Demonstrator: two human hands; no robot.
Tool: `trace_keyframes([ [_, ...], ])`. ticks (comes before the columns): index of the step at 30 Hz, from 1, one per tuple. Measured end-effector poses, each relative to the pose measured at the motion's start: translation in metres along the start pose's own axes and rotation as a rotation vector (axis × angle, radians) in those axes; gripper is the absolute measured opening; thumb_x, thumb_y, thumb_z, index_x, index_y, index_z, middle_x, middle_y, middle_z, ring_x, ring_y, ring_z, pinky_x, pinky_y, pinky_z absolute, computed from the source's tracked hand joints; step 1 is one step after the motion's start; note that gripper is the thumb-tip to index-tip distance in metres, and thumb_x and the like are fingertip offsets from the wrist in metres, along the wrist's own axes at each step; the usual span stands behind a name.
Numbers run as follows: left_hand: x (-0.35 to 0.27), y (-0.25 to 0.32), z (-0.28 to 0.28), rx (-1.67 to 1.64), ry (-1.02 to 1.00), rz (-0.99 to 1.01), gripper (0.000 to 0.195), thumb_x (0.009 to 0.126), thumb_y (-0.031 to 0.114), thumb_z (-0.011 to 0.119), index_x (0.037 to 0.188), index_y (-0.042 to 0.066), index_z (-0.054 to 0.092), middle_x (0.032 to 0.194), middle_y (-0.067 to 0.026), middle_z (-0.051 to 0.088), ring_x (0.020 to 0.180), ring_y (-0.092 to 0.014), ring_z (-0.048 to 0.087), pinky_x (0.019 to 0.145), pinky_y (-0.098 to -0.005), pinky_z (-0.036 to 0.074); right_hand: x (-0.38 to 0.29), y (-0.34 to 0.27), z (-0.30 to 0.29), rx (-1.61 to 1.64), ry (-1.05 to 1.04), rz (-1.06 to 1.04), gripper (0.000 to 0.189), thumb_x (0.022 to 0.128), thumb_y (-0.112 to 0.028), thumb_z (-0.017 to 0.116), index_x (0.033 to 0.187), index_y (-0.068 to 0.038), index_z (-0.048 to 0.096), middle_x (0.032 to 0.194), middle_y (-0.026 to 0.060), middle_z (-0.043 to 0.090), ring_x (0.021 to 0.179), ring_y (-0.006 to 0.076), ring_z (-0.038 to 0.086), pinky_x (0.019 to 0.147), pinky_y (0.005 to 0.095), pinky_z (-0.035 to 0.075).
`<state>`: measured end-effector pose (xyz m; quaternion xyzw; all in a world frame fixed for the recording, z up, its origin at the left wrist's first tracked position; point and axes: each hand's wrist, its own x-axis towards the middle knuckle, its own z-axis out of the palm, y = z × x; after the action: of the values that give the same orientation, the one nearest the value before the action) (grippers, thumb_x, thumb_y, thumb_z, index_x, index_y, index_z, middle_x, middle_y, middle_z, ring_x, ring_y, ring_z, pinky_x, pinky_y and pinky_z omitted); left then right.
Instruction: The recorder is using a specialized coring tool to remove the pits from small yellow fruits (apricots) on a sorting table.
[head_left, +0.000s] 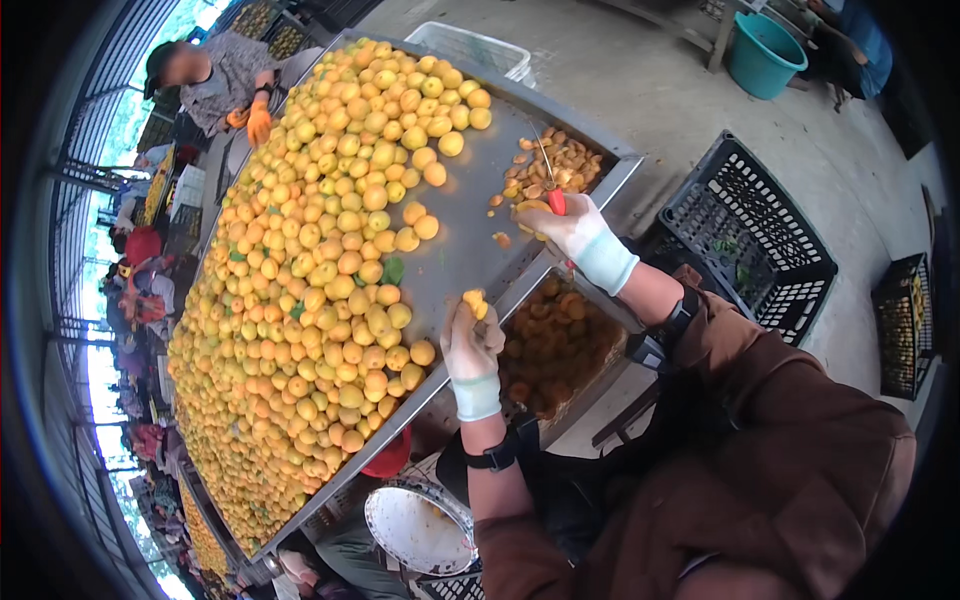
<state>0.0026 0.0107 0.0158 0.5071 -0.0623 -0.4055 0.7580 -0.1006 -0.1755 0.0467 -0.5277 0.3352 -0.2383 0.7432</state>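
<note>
My left hand (472, 341), in a pale glove, pinches a yellow piece of apricot (475, 303) over the near edge of the metal table (469, 217). In my gloved right hand (589, 236) is a red-handled tool (556, 201) with a thin metal shaft pointing away from me. Apricot flesh (531, 207) also shows at the fingers of this hand. Just beyond it lies a heap of small orange-brown pieces, apparently apricot pits (559, 161), in the table's corner. Whole apricots (330, 247) are piled across the left of the table. Below my hands, a container holds opened apricots (559, 337).
A black plastic crate (750, 225) stands on the floor at right, another (902, 326) beyond it. A white bucket (420, 529) is below the table's near edge. Across the table sits a person in orange gloves (259, 122). A teal tub (765, 56) stands at upper right.
</note>
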Motion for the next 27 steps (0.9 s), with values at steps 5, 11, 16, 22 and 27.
trace_keyframes([
  [5, 0.003, -0.004, 0.000, 0.076, -0.075, -0.017, 0.027, 0.099, 0.024, 0.049, 0.111, 0.002, 0.058, 0.070, -0.0048, 0.053, 0.051, -0.010, 0.041, 0.045, -0.0236, 0.028, -0.001, -0.008, -0.011, 0.308, -0.065, 0.263, 0.032, 0.092, -0.027, 0.060, 0.104, 0.003, 0.063, 0.062, 0.0023, 0.055, 0.040, 0.0078, 0.039, 0.041, 0.0246, 0.032],
  [11, 0.001, 0.002, 0.006, 0.125, 0.007, 0.032, 0.026, 0.097, 0.023, 0.050, 0.107, 0.001, 0.059, 0.069, -0.0057, 0.056, 0.050, -0.011, 0.044, 0.045, -0.0238, 0.030, -0.005, -0.001, -0.024, 0.072, -0.366, 0.020, 0.047, 0.094, -0.044, 0.052, 0.101, 0.000, 0.067, 0.077, 0.0108, 0.068, 0.045, 0.0129, 0.054, 0.044, 0.0294, 0.045],
  [16, 0.003, 0.009, 0.002, 0.268, 0.141, 0.218, 0.028, 0.097, 0.024, 0.050, 0.109, 0.000, 0.058, 0.066, -0.0046, 0.053, 0.048, -0.011, 0.042, 0.044, -0.0231, 0.031, -0.010, 0.032, -0.031, -0.644, -0.528, -0.614, 0.019, 0.090, -0.032, 0.062, 0.094, -0.015, 0.070, 0.073, 0.0119, 0.063, 0.067, 0.0260, 0.062, 0.056, 0.0347, 0.048],
  [22, 0.005, 0.004, 0.020, 0.731, 0.197, 0.367, 0.020, 0.096, 0.017, 0.052, 0.100, 0.000, 0.061, 0.064, -0.0052, 0.059, 0.045, -0.006, 0.041, 0.044, -0.0210, 0.031, -0.014, 0.006, -0.041, -0.650, -0.238, -0.763, 0.019, 0.082, -0.023, 0.066, 0.089, -0.006, 0.063, 0.076, 0.0185, 0.060, 0.070, 0.0387, 0.059, 0.063, 0.0423, 0.046],
  [27, 0.025, 0.001, 0.067, 1.100, 0.064, 0.575, 0.019, 0.095, 0.012, 0.053, 0.105, 0.000, 0.064, 0.075, -0.0099, 0.065, 0.057, -0.012, 0.058, 0.054, -0.0285, 0.047, -0.020, -0.006, -0.056, -0.637, 0.090, -0.331, 0.029, 0.081, -0.018, 0.061, 0.103, 0.000, 0.051, 0.090, 0.0256, 0.059, 0.088, 0.0429, 0.060, 0.074, 0.0456, 0.048],
])
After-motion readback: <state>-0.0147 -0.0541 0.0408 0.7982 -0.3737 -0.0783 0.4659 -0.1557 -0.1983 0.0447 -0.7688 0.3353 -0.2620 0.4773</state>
